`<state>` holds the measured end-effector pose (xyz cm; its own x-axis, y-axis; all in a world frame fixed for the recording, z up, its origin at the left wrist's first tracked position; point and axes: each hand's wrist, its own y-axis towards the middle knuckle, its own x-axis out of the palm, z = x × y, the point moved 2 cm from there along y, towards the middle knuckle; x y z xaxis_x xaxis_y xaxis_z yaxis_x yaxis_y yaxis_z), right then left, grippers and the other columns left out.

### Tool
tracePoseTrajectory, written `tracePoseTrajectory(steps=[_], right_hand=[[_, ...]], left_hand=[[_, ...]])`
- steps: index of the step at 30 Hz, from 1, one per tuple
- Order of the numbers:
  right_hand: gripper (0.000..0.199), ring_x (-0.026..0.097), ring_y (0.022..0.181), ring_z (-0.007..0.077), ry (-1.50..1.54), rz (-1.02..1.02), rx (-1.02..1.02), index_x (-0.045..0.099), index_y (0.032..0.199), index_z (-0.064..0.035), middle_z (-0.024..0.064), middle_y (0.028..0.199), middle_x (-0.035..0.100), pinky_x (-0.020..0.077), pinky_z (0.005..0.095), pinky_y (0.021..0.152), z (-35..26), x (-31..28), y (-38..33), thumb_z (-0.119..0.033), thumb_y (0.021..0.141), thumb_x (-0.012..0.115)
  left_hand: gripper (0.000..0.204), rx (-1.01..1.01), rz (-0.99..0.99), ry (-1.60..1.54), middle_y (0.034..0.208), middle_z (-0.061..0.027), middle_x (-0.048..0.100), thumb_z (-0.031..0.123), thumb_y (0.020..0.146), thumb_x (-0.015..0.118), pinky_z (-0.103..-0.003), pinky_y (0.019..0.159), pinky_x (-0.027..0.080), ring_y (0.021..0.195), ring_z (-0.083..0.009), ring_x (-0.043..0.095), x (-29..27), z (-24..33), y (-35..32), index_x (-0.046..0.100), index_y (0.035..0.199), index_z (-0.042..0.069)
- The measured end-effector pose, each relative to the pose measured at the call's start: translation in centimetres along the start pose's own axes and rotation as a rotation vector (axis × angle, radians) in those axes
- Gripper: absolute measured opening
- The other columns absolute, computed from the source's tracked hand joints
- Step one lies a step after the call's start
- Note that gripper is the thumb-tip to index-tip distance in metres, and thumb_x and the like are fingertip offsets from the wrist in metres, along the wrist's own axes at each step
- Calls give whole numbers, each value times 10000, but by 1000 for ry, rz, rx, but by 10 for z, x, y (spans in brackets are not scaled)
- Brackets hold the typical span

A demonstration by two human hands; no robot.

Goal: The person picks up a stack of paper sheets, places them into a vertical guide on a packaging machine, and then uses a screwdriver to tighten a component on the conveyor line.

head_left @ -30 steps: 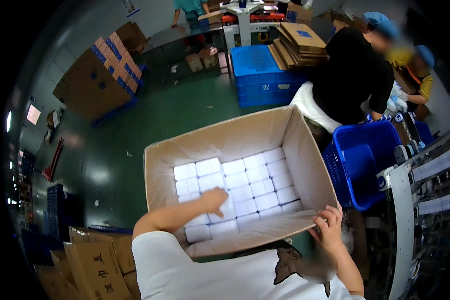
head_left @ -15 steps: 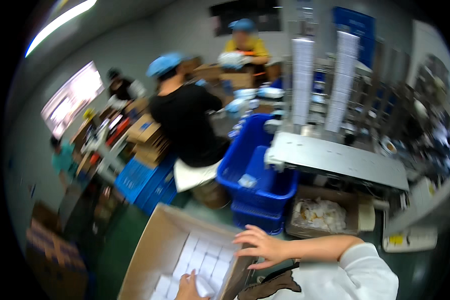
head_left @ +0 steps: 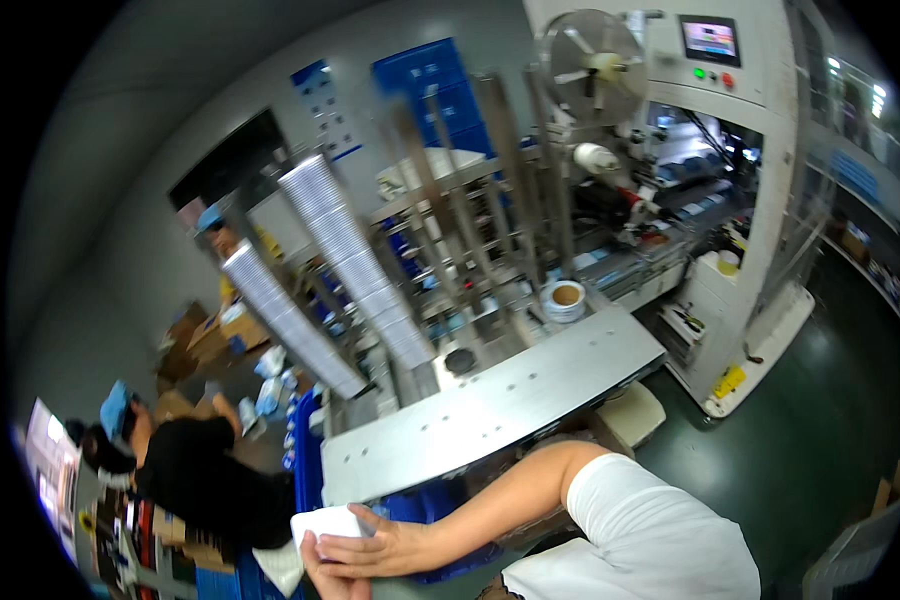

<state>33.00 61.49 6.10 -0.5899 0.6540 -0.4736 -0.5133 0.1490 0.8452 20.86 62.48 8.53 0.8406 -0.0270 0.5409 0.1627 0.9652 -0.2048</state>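
Both of my hands are closed on a small white box (head_left: 327, 522) with rounded corners, held low at the bottom of the view. My right hand (head_left: 385, 548) wraps its fingers over the near face, thumb along the top corner. Below the box, my left hand (head_left: 332, 578) grips from underneath, partly cut off by the lower edge. Just beyond them lies a long metal plate (head_left: 495, 400), the front ledge of a machine. Two tall leaning stacks of thin white pieces (head_left: 355, 265) rise behind it between metal posts.
A blue bin (head_left: 310, 455) stands beside the ledge's left end. A person in black (head_left: 205, 480) works at the left. On the machine sit a tape roll (head_left: 564, 300) and a large clear reel (head_left: 592, 68). A white machine cabinet (head_left: 785, 150) stands at the right.
My view has swung right, towards the machine. The carton of white boxes has left view. My left hand has lifted a white box out, and my right hand has left the carton's rim and joined it.
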Motion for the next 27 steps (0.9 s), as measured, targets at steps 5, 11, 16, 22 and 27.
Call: tracePoseTrajectory(steps=[5,11,16,22,27], right_hand=[[539,276,1248,198,-364,27,75,343,1275,-207,59,1217,401,241,584,999,95,-26,-61,-242,764,510],[920,343,1167,326,-20,-536,456,220,1365,-113,167,1129,414,181,679,945,184,-53,-92,-298,589,679],[1178,346,1138,408,283,-1028,848,96,1399,-44,278,1161,383,130,702,918,221,-41,-136,-309,460,755],[1187,387,1082,405,416,-794,1085,46,1411,-86,292,1156,377,285,566,906,211,-25,-133,-352,492,749],[1196,370,1092,416,372,-474,1103,-20,1412,-101,302,1178,352,315,470,924,201,3,-121,-358,535,751]], left_hand=[[467,-240,-128,-330,1146,-69,520,487,754,523,-451,915,374,1086,-265,467,85,-82,75,531,1080,151],[827,-365,141,-195,1387,-127,215,591,727,542,-493,1002,237,1254,-306,267,104,-120,107,230,1357,154],[539,-120,-71,435,1222,-124,372,277,832,557,-448,959,288,1120,-286,379,64,-140,119,329,1289,104],[383,767,-309,1410,1037,-163,408,40,732,625,-385,888,334,996,-320,420,79,-118,126,495,1093,36],[167,871,-223,1362,965,-151,382,33,711,636,-411,852,335,924,-311,412,57,-119,151,567,862,21]])
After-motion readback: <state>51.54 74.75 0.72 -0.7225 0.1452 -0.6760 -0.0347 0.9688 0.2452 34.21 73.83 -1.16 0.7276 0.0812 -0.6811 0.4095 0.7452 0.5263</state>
